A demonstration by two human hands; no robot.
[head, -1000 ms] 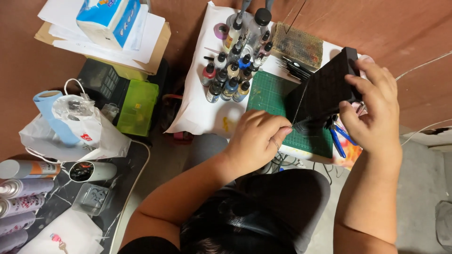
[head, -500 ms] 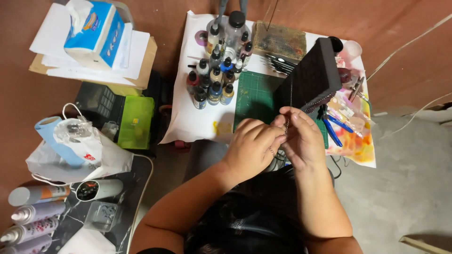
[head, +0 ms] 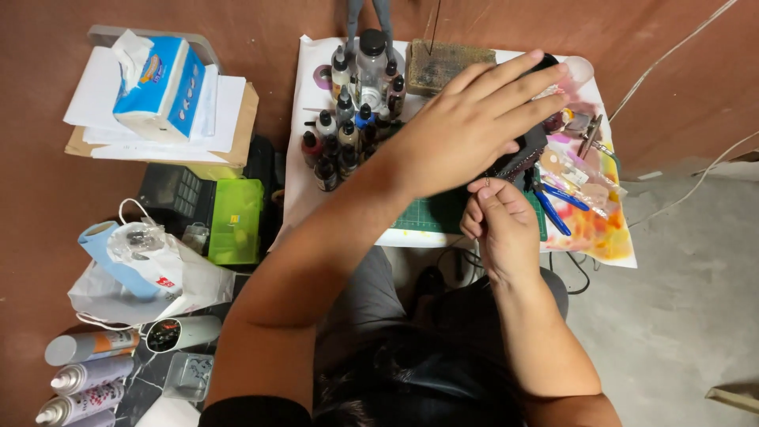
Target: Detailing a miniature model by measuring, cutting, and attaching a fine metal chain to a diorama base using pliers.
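Note:
My left hand (head: 473, 125) reaches forward with fingers spread, laid flat over a black box (head: 531, 150) that stands on the green cutting mat (head: 431, 215). Most of the box is hidden under it. My right hand (head: 500, 227) stays closer to me over the mat's near edge, its thumb and forefinger pinched on a tiny thin metal piece (head: 487, 183). A cluster of small paint bottles (head: 348, 134) stands just left of my left wrist.
Blue-handled pliers (head: 553, 207) lie on a paint-stained sheet (head: 601, 229) at the right. On the floor at the left are a tissue box (head: 158, 79) on papers, a green plastic case (head: 235, 221), a white plastic bag (head: 150, 277) and spray cans (head: 83, 375).
My left hand has left the spot beside my right hand and stretched forward onto the black box. My right hand let go of the box earlier and now pinches the small piece.

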